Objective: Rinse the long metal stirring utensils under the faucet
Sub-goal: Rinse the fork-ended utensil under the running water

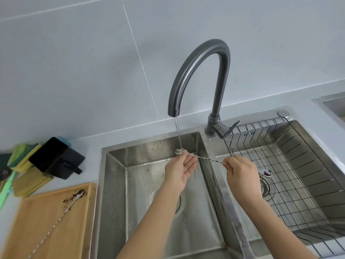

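Right hand (240, 172) pinches the twisted shaft of a long metal stirrer (203, 158), its soiled spoon end (267, 172) over the right basin's wire rack (291, 165). Left hand (180, 170) is open, palm up, fingers touching the shaft just behind the fork tip (178, 151), where the thin water stream (178, 131) from the grey faucet (203, 75) lands, over the left sink basin (130, 184). Second stirrer (61, 215) with brown residue lies on the wooden board (37, 230) on the desk (87, 146), left of the sink.
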